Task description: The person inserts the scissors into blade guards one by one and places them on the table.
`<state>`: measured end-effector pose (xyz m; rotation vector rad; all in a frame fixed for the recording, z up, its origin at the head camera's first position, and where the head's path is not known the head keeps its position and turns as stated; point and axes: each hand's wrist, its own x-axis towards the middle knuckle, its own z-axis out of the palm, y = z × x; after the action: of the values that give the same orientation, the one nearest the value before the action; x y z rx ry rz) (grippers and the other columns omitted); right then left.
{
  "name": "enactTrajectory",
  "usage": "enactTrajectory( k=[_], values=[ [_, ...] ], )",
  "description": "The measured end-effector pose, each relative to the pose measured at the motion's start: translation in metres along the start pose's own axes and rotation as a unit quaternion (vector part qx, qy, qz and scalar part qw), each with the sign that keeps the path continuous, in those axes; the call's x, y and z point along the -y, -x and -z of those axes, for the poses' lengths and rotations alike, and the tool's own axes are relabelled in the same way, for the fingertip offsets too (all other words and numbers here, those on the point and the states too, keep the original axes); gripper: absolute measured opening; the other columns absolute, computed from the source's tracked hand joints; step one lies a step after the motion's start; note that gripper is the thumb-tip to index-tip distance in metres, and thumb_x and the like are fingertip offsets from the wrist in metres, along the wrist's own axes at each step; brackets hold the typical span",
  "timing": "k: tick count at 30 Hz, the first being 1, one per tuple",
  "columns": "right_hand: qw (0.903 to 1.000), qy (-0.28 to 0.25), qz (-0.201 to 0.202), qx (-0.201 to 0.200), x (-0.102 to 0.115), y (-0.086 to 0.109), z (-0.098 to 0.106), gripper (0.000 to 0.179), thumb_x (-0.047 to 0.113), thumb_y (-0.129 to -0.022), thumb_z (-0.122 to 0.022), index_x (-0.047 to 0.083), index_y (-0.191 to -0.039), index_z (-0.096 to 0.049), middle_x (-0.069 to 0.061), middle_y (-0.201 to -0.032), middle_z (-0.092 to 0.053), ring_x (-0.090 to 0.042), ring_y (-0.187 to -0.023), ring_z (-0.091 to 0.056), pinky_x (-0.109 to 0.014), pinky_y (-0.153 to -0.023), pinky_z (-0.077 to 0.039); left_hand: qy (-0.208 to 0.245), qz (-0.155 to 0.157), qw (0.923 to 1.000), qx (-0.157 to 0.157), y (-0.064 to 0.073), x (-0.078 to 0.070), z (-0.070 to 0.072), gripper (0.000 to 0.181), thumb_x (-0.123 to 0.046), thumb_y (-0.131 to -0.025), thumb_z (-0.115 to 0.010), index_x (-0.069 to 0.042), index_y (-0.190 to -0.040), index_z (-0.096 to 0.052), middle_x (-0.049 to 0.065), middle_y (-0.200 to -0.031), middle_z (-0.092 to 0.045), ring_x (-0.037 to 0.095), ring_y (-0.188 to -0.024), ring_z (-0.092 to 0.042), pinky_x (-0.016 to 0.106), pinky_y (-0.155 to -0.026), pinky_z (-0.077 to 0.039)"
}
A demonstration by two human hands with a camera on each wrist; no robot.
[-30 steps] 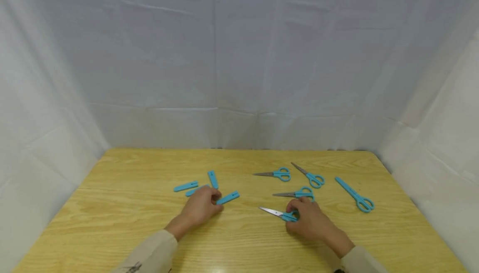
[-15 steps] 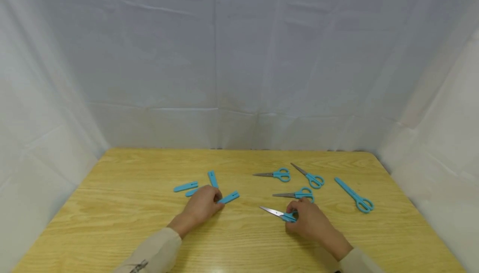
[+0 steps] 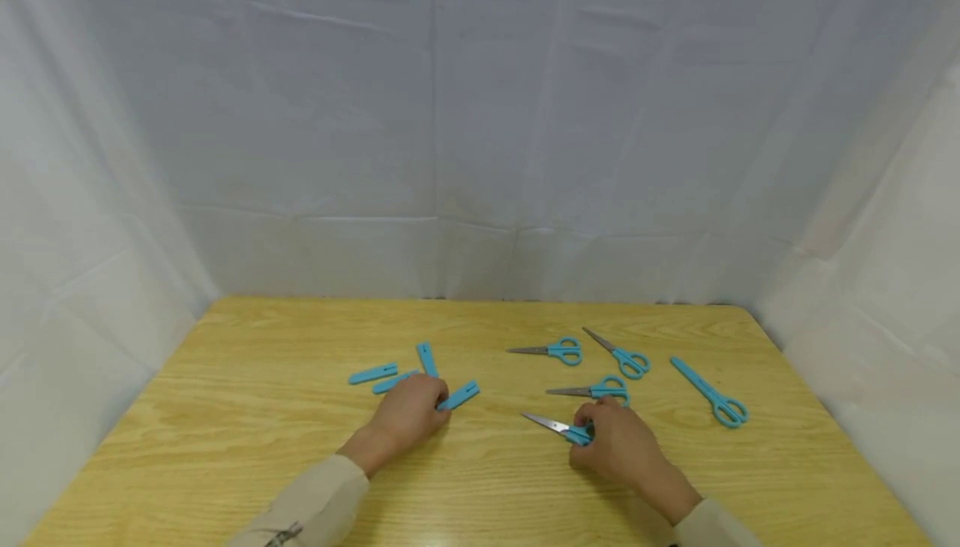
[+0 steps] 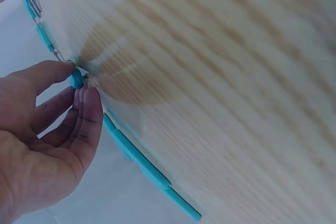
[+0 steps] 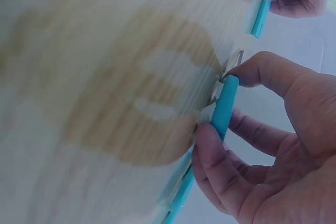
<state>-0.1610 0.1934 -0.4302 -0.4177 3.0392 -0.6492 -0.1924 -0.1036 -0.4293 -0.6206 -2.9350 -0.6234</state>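
Note:
In the head view, my left hand [image 3: 408, 412] pinches one end of a light-blue scissors blade cover [image 3: 461, 394]. The left wrist view shows the cover's end [image 4: 76, 79] between thumb and fingertips. To the right, my right hand [image 3: 618, 443] holds a pair of scissors [image 3: 553, 425] by the blue handles, and its bare blades point left toward the cover. A blue handle [image 5: 224, 107] lies between thumb and fingers in the right wrist view. Scissors and cover are apart. Just beyond my right hand lies another uncovered pair [image 3: 573, 391].
Behind my left hand lie more blade covers [image 3: 372, 373], one partly hidden by the hand. Two more bare-bladed pairs, scissors [image 3: 566, 351] and scissors [image 3: 628, 362], lie farther back. Covered scissors [image 3: 705, 389] are at right on the wooden table [image 3: 262, 338]. White cloth [image 3: 480, 155] surrounds it.
My left hand has shifted slightly to the right along the cover. My right hand and its scissors have barely moved; the fingers now hide more of the handles.

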Motion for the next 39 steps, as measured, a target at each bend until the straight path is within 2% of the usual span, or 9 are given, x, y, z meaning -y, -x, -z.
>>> enactTrajectory(
  k=[9,17,24,28,33,39],
  values=[
    [0.9997,-0.02,-0.011,0.002,-0.004,-0.001,0.001,0.023,0.018,-0.067,-0.078,0.015,-0.087,-0.068,-0.003,-0.096,-0.06,-0.013,-0.079,-0.054,-0.036,-0.069,-0.051,0.017,0.011,0.9998,0.004,0.001,-0.001,0.002,0.006,-0.006,-0.079,-0.07,-0.006,-0.075,-0.066,-0.003,-0.067,-0.054,0.014,-0.061,-0.044,0.03,-0.057,-0.04],
    [0.9947,-0.091,-0.042,0.022,-0.012,-0.003,0.005,0.021,0.016,-0.07,-0.077,0.015,-0.089,-0.068,0.003,-0.089,-0.061,-0.012,-0.074,-0.055,-0.034,-0.065,-0.05,0.002,0.002,1.0,0.004,-0.001,0.0,0.001,0.007,-0.001,-0.072,-0.067,-0.008,-0.071,-0.065,-0.004,-0.068,-0.055,0.015,-0.065,-0.047,0.034,-0.061,-0.043],
    [0.984,-0.171,-0.039,0.032,-0.022,-0.005,0.009,0.018,0.01,-0.074,-0.074,0.01,-0.091,-0.068,0.001,-0.088,-0.062,-0.013,-0.077,-0.056,-0.033,-0.068,-0.05,0.072,0.028,0.9968,0.02,0.004,0.006,0.003,0.007,-0.006,-0.081,-0.072,-0.007,-0.088,-0.072,-0.001,-0.083,-0.063,0.014,-0.077,-0.055,0.034,-0.068,-0.049],
    [0.9779,-0.206,-0.008,0.037,-0.025,-0.004,0.014,0.017,0.015,-0.081,-0.074,0.009,-0.095,-0.068,-0.001,-0.093,-0.062,-0.015,-0.082,-0.056,-0.032,-0.071,-0.05,0.105,0.04,0.9934,0.025,0.008,0.011,0.005,0.008,-0.011,-0.083,-0.074,-0.009,-0.09,-0.072,-0.004,-0.082,-0.061,0.011,-0.076,-0.054,0.031,-0.067,-0.048],
    [0.9695,-0.24,0.024,0.041,-0.026,-0.004,0.016,0.017,0.021,-0.086,-0.071,0.01,-0.099,-0.068,-0.002,-0.097,-0.061,-0.017,-0.082,-0.054,-0.028,-0.068,-0.048,0.143,0.029,0.9892,0.013,0.013,0.011,0.01,0.009,-0.011,-0.081,-0.075,-0.01,-0.09,-0.072,-0.006,-0.08,-0.063,0.01,-0.075,-0.054,0.027,-0.066,-0.048],
    [0.9628,-0.265,0.039,0.039,-0.02,-0.004,0.016,0.018,0.02,-0.085,-0.073,0.011,-0.099,-0.068,-0.003,-0.097,-0.061,-0.019,-0.079,-0.053,-0.027,-0.065,-0.047,0.198,0.005,0.9801,0.009,0.02,0.008,0.017,0.011,-0.012,-0.083,-0.075,-0.01,-0.093,-0.073,-0.007,-0.081,-0.063,0.01,-0.074,-0.057,0.023,-0.063,-0.049]
  ],
)
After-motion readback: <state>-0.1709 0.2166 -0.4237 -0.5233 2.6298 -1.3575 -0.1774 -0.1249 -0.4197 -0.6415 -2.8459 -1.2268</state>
